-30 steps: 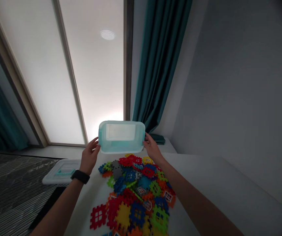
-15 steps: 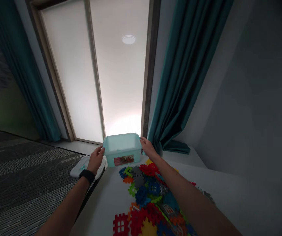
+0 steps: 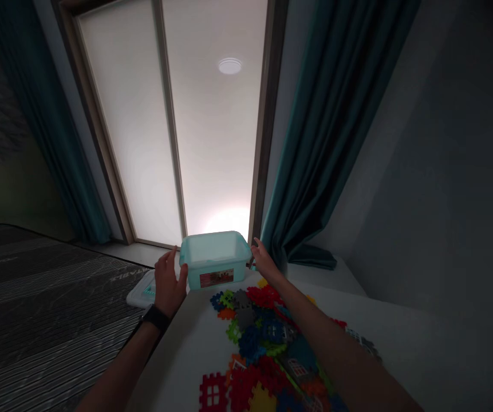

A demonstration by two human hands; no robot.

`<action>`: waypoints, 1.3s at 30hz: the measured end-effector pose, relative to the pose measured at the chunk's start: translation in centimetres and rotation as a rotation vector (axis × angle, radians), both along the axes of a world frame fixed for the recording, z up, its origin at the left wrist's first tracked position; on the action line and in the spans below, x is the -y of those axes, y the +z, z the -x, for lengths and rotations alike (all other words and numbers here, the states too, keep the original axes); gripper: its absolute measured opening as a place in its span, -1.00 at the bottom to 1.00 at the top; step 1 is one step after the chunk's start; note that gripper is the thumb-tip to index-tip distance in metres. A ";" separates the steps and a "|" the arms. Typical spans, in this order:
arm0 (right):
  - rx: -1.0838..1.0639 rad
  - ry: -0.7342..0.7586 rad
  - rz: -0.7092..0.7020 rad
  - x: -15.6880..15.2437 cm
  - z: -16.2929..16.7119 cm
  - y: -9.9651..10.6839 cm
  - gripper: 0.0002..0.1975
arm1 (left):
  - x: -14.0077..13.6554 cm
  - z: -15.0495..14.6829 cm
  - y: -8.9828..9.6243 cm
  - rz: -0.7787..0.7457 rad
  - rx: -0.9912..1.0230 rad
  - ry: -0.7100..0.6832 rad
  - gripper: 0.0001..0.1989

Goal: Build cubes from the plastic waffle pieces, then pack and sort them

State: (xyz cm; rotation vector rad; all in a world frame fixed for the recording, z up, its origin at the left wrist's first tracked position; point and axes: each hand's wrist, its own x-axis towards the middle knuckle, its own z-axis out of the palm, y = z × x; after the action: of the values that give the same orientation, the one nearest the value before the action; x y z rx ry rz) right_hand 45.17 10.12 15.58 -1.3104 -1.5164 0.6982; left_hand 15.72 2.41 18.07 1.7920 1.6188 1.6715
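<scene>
At twelve o'clock from the green tub (image 3: 218,252), frosted panels (image 3: 216,126) are seen; at eight, a dark mat (image 3: 35,320) with blurred lettering (image 3: 128,276). The tub is set on the white table (image 3: 190,343); blocks (image 3: 250,343) are heaped at five, partly hidden by the right arm (image 3: 336,349). Beside the tub, the left hand (image 3: 171,283) and right hand (image 3: 267,263) are held fingers apart, contact unclear. The reddish label (image 3: 216,278) cannot be read.

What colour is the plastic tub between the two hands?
The tub is pale turquoise; it shows best in the head view.
</scene>
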 end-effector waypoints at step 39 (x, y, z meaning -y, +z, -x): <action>0.888 0.212 -0.406 30.8 -2.3 -2.5 -0.76 | 13.4 -6.9 -3.5 -0.123 -0.859 -0.945 0.01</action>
State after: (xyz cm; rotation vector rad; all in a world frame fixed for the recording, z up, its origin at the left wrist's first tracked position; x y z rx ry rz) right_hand 47.50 -20.72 13.12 -1.1970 -2.3718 -0.1349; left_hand 22.62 -10.97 14.56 2.8788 0.5404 0.5901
